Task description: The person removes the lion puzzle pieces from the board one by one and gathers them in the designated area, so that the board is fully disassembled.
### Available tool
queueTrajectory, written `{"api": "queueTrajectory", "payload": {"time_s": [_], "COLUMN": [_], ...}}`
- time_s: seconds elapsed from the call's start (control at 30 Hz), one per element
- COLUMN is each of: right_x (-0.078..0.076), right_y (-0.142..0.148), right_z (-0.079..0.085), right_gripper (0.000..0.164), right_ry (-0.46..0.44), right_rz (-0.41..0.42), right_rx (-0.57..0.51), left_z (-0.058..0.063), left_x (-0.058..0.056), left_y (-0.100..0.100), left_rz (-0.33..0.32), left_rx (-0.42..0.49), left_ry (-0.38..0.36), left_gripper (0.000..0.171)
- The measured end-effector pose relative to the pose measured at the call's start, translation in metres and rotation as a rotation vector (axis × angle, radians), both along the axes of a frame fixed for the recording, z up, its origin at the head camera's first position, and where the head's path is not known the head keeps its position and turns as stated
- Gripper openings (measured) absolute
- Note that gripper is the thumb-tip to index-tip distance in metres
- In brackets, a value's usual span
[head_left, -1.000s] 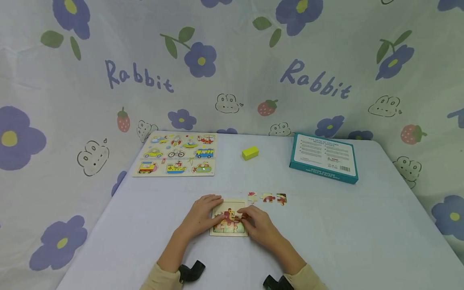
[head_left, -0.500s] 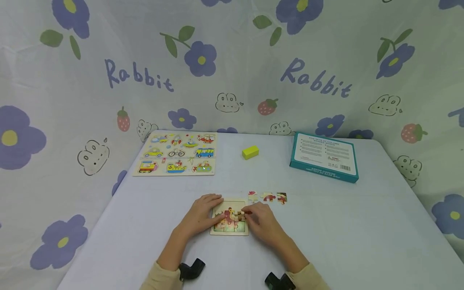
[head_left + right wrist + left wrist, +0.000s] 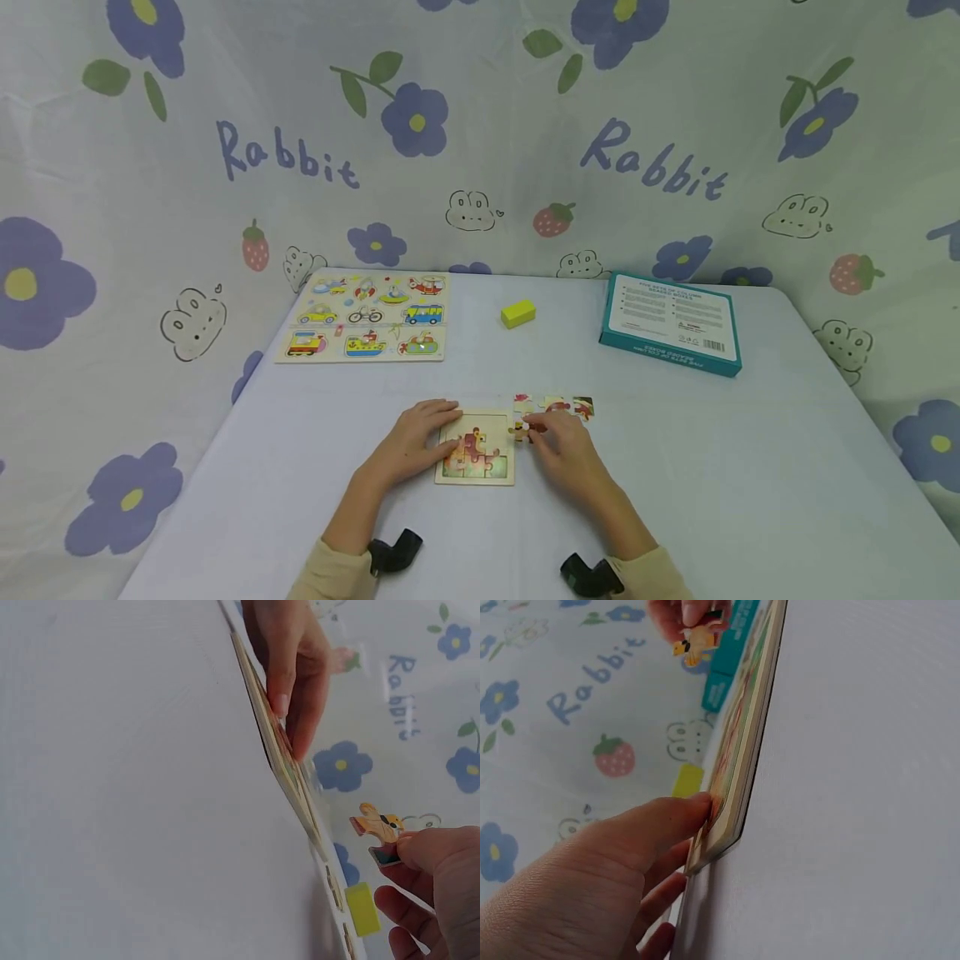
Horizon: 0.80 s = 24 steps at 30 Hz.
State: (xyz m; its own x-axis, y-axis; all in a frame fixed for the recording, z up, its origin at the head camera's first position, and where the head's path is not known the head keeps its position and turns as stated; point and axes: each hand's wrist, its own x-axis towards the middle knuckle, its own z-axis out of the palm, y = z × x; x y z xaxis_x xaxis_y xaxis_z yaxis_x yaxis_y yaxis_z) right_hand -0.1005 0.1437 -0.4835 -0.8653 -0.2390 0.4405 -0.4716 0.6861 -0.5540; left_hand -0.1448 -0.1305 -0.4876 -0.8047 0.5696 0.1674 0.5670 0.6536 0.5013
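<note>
My left hand [image 3: 412, 442] rests on the left side of a small wooden jigsaw puzzle tray [image 3: 495, 422], thumb on the fitted pieces and fingers straight along its edge. Several joined pieces [image 3: 474, 458] fill the lower part of the tray. Just right of the tray, my right hand [image 3: 573, 454] pinches a jigsaw piece [image 3: 384, 825] between thumb and fingers, raised above the table in the right wrist view. It bears an orange and yellow animal print. Loose jigsaw pieces [image 3: 522, 403] lie in a row behind the right hand, partly hidden by it.
At the back left lies a wooden vehicle puzzle board [image 3: 360, 333]. A yellow block [image 3: 518, 314] sits at the back middle, and a teal box [image 3: 670, 325] at the back right. A printed fabric backdrop [image 3: 480, 125] stands behind the white table [image 3: 750, 483].
The right hand has moved right, off the tray, with the jigsaw piece lifted out from the tray's right side. My left hand has stayed at the tray's left side.
</note>
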Motion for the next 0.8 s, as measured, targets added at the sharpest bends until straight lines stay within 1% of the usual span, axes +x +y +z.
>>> {"api": "queueTrajectory", "payload": {"time_s": [0.33, 0.53, 0.7, 0.8], "right_x": [0.001, 0.001, 0.005, 0.006], "right_y": [0.018, 0.032, 0.046, 0.053], "right_z": [0.000, -0.001, 0.000, 0.001], "right_gripper": [0.022, 0.023, 0.022, 0.021], "right_ry": [-0.030, -0.052, -0.128, -0.161], "right_rz": [-0.086, -0.116, -0.167, -0.185], "right_rx": [0.001, -0.006, -0.024, -0.024], "left_z": [-0.003, -0.003, -0.002, 0.000], "left_x": [-0.002, -0.001, 0.000, 0.000], "left_y": [-0.002, -0.002, -0.001, -0.001], "left_rz": [0.004, 0.003, 0.001, 0.001], "left_rx": [0.005, 0.014, 0.020, 0.019], "left_ry": [-0.043, -0.044, -0.032, -0.033], "left_gripper": [0.045, 0.044, 0.043, 0.043]}}
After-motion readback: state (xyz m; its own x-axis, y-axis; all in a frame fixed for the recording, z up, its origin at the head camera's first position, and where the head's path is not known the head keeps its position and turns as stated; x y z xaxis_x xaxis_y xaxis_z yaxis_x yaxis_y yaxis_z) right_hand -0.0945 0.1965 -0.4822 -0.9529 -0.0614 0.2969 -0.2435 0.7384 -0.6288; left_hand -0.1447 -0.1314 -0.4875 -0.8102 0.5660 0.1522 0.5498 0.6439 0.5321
